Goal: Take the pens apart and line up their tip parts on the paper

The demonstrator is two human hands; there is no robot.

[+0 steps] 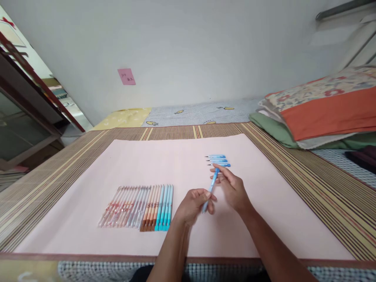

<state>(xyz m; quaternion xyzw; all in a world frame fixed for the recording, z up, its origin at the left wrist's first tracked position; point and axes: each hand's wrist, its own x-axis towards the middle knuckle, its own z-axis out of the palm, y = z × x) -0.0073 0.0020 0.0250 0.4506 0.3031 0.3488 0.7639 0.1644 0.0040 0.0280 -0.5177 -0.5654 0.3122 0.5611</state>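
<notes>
A blue pen (213, 181) slants between my two hands above the pink sheet (194, 243). My left hand (195, 203) pinches its lower part between thumb and fingers. At the darker blue upper end, the fingers of my right hand (230, 186) close around it. Just beyond my right hand lie several short blue pieces with dark pointed tips (217, 160), stacked in parallel and pointing left. Left of my hands, a row of pens lies side by side: clear patterned pens (125, 205), orange-and-brown pens (151, 207) and turquoise pens (164, 207).
The sheet lies on a striped woven mat (293, 176). Folded bedding (329, 105) is piled at the right, with a dark cloth (362, 158) in front of it. A pink note (126, 76) is stuck to the wall behind. A doorway and a cabinet stand at the far left.
</notes>
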